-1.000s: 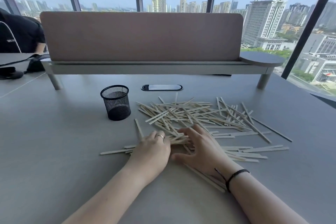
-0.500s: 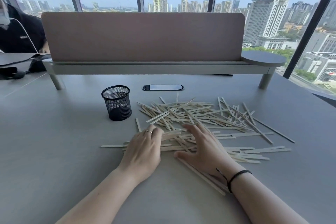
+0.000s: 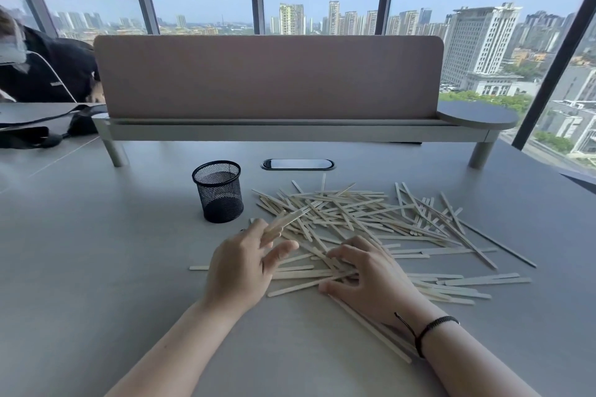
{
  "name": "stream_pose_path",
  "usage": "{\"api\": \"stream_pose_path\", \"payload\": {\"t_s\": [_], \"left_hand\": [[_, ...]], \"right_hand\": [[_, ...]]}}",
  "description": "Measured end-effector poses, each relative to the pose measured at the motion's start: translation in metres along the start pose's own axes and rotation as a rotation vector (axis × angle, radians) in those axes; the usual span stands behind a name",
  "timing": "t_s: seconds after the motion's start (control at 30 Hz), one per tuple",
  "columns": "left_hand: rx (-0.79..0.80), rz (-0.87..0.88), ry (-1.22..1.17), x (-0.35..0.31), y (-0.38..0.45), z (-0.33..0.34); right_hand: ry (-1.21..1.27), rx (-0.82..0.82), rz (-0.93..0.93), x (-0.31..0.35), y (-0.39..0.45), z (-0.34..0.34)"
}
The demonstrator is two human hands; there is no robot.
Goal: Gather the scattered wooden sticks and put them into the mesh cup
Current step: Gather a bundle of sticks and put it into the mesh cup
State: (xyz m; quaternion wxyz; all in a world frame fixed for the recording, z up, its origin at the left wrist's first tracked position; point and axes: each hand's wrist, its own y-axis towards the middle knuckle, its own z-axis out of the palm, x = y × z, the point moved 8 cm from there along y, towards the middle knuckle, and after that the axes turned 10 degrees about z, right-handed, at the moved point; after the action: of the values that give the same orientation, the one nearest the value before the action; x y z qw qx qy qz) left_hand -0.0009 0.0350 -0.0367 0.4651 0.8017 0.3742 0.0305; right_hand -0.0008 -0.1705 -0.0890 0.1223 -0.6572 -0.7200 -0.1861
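Note:
Several pale wooden sticks (image 3: 361, 213) lie scattered in a loose heap across the grey table (image 3: 96, 261). A black mesh cup (image 3: 218, 192) stands upright to the left of the heap, with nothing showing above its rim. My left hand (image 3: 240, 266) is raised at the heap's near left edge, and its fingers pinch a wooden stick (image 3: 287, 219) that points up and to the right. My right hand (image 3: 367, 279) rests on the heap's near side, fingers curled around a few sticks lying flat. More sticks run under my right wrist.
A brown desk divider (image 3: 267, 77) on a grey shelf with legs crosses the table behind the heap. An oval cable port (image 3: 296, 164) sits just behind the sticks. A person in black (image 3: 48, 68) sits at the far left, beside dark items on the neighbouring desk.
My left hand has lifted off the table and now holds one stick up at an angle. My right hand's fingers have curled in over the sticks near it.

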Motion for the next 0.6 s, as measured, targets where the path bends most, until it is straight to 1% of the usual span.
{"api": "stream_pose_path", "payload": {"t_s": [0.07, 0.13, 0.23, 0.3, 0.37, 0.53, 0.6], "left_hand": [[-0.121, -0.093, -0.131, 0.003, 0.003, -0.015], [-0.214, -0.266, -0.287, 0.016, 0.001, -0.023], [-0.296, -0.557, -0.602, 0.040, -0.010, -0.014], [-0.326, -0.680, -0.698, 0.049, -0.017, -0.006], [-0.325, -0.718, -0.704, 0.051, -0.021, -0.001], [-0.264, -0.736, -0.670, 0.056, -0.028, 0.010], [-0.222, -0.663, -0.602, 0.053, -0.025, 0.009]], "right_hand": [[0.004, 0.014, 0.008, 0.000, -0.001, 0.000], [0.007, 0.034, 0.020, 0.001, -0.003, -0.001], [-0.049, 0.030, 0.029, 0.006, -0.006, -0.007], [-0.123, 0.014, 0.033, 0.009, -0.008, -0.011], [-0.181, 0.040, 0.048, 0.009, -0.010, -0.012], [-0.222, 0.206, 0.093, -0.003, -0.014, -0.003], [-0.189, 0.231, 0.085, -0.008, -0.012, -0.002]]}}
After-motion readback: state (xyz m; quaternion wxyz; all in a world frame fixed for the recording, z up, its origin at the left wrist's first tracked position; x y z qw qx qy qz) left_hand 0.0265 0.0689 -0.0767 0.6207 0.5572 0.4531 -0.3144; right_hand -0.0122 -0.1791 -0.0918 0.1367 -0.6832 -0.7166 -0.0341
